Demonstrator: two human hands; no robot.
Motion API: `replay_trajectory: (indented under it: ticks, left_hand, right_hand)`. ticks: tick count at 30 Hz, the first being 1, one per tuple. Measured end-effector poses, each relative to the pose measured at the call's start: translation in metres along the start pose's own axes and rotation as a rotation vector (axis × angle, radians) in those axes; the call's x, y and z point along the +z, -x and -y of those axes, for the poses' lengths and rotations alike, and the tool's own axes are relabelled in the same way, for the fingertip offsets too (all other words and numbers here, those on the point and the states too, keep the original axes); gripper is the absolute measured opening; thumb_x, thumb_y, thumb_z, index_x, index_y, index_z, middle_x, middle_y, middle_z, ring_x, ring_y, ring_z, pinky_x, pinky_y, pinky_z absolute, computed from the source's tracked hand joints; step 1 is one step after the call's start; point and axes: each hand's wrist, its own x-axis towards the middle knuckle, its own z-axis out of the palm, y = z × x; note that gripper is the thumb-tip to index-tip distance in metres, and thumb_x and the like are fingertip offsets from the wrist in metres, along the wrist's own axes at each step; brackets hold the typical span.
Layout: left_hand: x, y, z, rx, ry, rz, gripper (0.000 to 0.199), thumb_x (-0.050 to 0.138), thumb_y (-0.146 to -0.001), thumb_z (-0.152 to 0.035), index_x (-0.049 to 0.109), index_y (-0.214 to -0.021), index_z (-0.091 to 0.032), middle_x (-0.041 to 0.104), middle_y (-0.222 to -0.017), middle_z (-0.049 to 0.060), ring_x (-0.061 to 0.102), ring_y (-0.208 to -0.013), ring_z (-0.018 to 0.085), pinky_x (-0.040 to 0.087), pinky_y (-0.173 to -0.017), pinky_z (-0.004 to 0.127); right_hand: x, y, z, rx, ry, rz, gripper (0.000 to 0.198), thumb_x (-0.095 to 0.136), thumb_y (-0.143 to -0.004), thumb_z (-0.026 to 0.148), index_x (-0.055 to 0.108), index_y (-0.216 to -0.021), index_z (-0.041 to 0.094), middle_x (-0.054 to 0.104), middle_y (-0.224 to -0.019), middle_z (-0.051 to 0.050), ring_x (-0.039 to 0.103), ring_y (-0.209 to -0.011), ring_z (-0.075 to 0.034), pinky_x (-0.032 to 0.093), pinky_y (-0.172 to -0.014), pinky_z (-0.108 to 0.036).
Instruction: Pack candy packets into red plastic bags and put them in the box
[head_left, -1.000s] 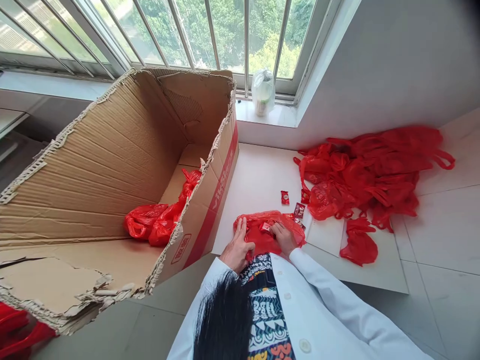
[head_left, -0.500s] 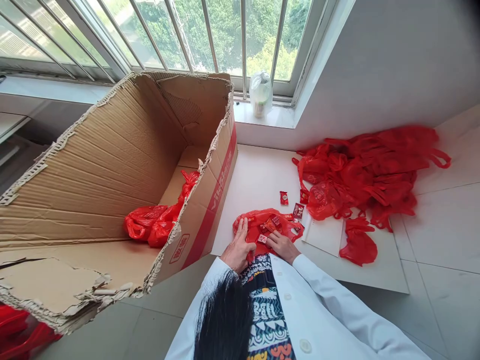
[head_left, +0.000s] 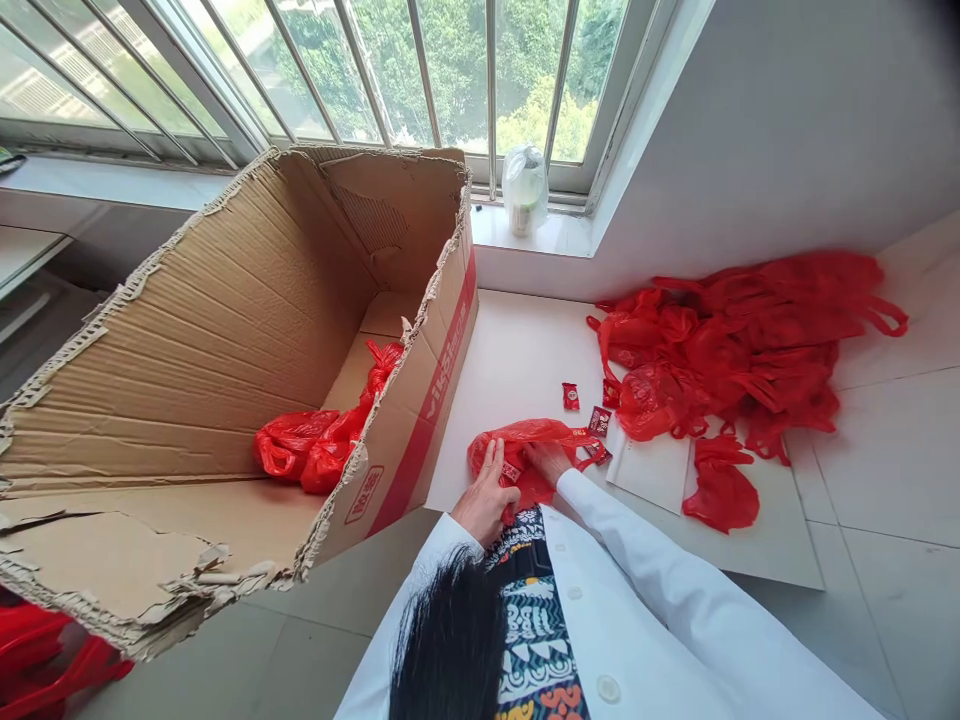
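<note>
A thin red plastic bag [head_left: 534, 432] lies on the white table in front of my body. My left hand [head_left: 486, 500] grips its near left side, with fingers stretched along the plastic and the thumb folded in. Reaching inside the bag's mouth, my right hand [head_left: 549, 462] has its fingers covered by red plastic. Beside my left fingers a small wrapped packet [head_left: 510, 471] shows at the opening. Just past the bag's right side lie several loose packets, among them a dark red one [head_left: 599, 421] and a red one [head_left: 571, 396].
A large torn cardboard box [head_left: 225, 330] stands at the left, with tied red bags [head_left: 304, 445] inside. A heap of red bags [head_left: 742, 350] covers the table's far right, beside a single bag [head_left: 721, 485]. A wrapped cup [head_left: 525, 190] stands on the windowsill.
My right hand has pushed forward into the bag, and its fingers have gone under the plastic. The packets seen inside the bag are now mostly covered. My left hand stays at the bag's left side.
</note>
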Motion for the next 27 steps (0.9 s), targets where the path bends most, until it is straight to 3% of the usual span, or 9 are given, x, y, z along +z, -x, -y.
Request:
replay_trajectory:
  ticks: [7, 9, 13, 15, 20, 27]
  left_hand:
    - [-0.002, 0.003, 0.004, -0.030, -0.018, -0.008, 0.019, 0.052, -0.065, 0.006, 0.059, -0.066, -0.012, -0.003, -0.154, 0.002, 0.006, -0.138, 0.038, 0.034, -0.106, 0.050]
    - [-0.003, 0.004, 0.004, -0.042, -0.010, -0.012, 0.019, 0.052, -0.066, 0.006, 0.059, -0.066, -0.012, -0.004, -0.154, 0.003, 0.006, -0.137, 0.039, 0.034, -0.105, 0.050]
    - [-0.005, 0.004, 0.002, -0.042, -0.003, -0.005, 0.024, 0.050, -0.062, 0.010, 0.059, -0.067, -0.012, -0.007, -0.154, 0.003, 0.003, -0.138, 0.038, 0.034, -0.105, 0.050]
    - [-0.005, 0.002, 0.002, -0.030, -0.009, -0.001, 0.025, 0.050, -0.061, 0.010, 0.060, -0.067, -0.012, -0.007, -0.154, 0.002, 0.003, -0.138, 0.038, 0.033, -0.106, 0.050]
    - [0.001, -0.003, 0.007, 0.008, -0.044, 0.006, 0.020, 0.053, -0.064, 0.007, 0.059, -0.067, -0.012, -0.010, -0.153, 0.002, 0.002, -0.138, 0.038, 0.029, -0.107, 0.053]
    - [0.001, -0.005, 0.007, 0.054, -0.074, -0.016, 0.020, 0.053, -0.065, 0.006, 0.059, -0.067, -0.012, -0.009, -0.153, 0.002, -0.001, -0.138, 0.039, 0.023, -0.110, 0.055]
  right_hand:
    - [-0.014, 0.007, -0.010, -0.013, -0.067, -0.031, 0.021, 0.043, -0.084, 0.016, 0.056, -0.101, 0.018, 0.063, -0.092, -0.006, 0.057, -0.078, -0.016, 0.041, -0.069, -0.026]
    - [-0.016, 0.020, -0.016, -0.076, -0.112, -0.137, 0.020, 0.041, -0.085, 0.015, 0.057, -0.097, 0.018, 0.062, -0.092, -0.006, 0.055, -0.081, -0.016, 0.041, -0.069, -0.025]
    - [-0.013, 0.053, -0.023, -0.247, -0.154, -0.478, 0.023, 0.038, -0.090, 0.019, 0.061, -0.090, 0.018, 0.062, -0.095, -0.009, 0.054, -0.088, -0.018, 0.042, -0.076, -0.029]
    - [-0.011, 0.068, -0.023, -0.262, -0.136, -0.556, 0.026, 0.037, -0.092, 0.020, 0.063, -0.088, 0.019, 0.063, -0.090, -0.009, 0.054, -0.084, -0.018, 0.042, -0.077, -0.031]
    - [-0.008, 0.085, -0.020, -0.264, -0.121, -0.572, 0.029, 0.035, -0.092, 0.017, 0.064, -0.088, 0.020, 0.065, -0.085, -0.008, 0.054, -0.075, -0.015, 0.042, -0.072, -0.030]
    - [0.004, 0.072, -0.012, -0.384, 0.038, -0.535, 0.031, 0.033, -0.094, 0.017, 0.064, -0.091, 0.018, 0.063, -0.075, -0.006, 0.054, -0.072, -0.015, 0.040, -0.063, -0.026]
